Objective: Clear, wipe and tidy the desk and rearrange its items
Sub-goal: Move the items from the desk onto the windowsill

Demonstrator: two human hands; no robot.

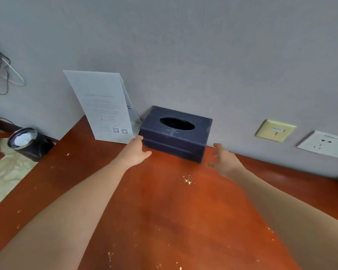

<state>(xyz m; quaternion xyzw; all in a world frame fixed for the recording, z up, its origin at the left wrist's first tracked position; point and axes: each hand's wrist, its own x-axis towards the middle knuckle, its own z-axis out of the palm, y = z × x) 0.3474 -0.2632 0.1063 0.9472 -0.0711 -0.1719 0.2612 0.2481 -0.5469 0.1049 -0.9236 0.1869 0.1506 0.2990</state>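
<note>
Had the left hand (137, 151) up against the left end of the box (176, 133), fingers straight and relaxed, touching at the near corner, gripping nothing. Held the right hand (222, 160) off the right end, fingers spread wide and a bit blurred, close by but clear of the box. So: left in contact, right a small gap short.

Found the box dead ahead of both hands, at the back of the bench (164, 211), pushed up to the wall (183, 45), oval slot upward, no tissue showing. Judged its long axis to run left to right along the wall, with a short end facing each palm. Looked like the start of a two-handed lift or slide. Called for the right hand to close onto its end before any squeeze. Otherwise risked swinging the box round on the left touch alone.

Spotted a sheet (103, 106) leaning on the wall just left of the box, bottom edge on the bench, close to the left fingers. Worth not knocking. Noted pale crumbs (187, 180) on the bench just nearer than the hands, with more scattered closer in. Wiping not done, on that evidence.

Farther out, saw a bin (25, 141) on the floor past the bench's left edge, cables (0, 71) on the wall at far left, and two sockets (275, 130) on the wall to the right.
</note>
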